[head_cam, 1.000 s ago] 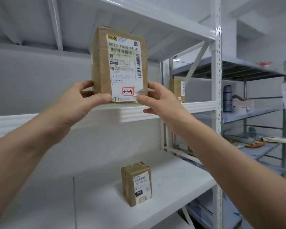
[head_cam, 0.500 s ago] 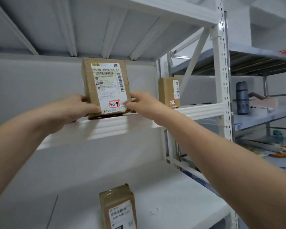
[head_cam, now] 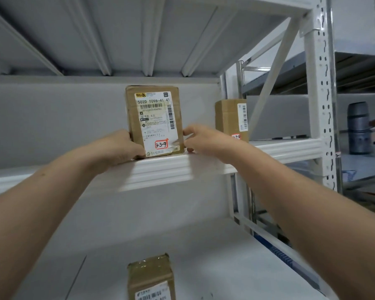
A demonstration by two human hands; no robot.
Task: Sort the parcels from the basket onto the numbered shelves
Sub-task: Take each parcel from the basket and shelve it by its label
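Parcel (head_cam: 155, 123) marked 3-3-9 is standing upright on the upper shelf (head_cam: 204, 167), base just behind the front lip, label facing out. It's leaning very slightly left.

Left hand (head_cam: 119, 148) is gripping the lower left edge, with the thumb curled across the front bottom corner. Right hand (head_cam: 206, 139) is holding the lower right edge, its thumb and curled fingertips pinching the side. Both wrists are hanging over the lip.

Room:
- There's open shelf to the left of the parcel, running out of view.
- To the right there's a gap, then a second parcel (head_cam: 231, 120) sitting near the post (head_cam: 318, 94). The right hand is filling most of that gap, apart from that box as far as I can tell.
- Above, there's clear space between the parcel top and the ribbed underside of the next deck.
- Behind, the back wall is looking close; I can't tell how much depth is left.
- The lower shelf (head_cam: 214, 256) is carrying a third parcel (head_cam: 151, 278) near its front edge, directly under the arms.
- A grey flask (head_cam: 358, 128) is sitting on the next rack, well apart.

Versus a second ago: the parcel was being held up in front of the lip, with its bottom edge about level with it. Now it's resting on the deck behind the lip. The hands are staying on the same two lower edges. The neighbouring parcel isn't moving.
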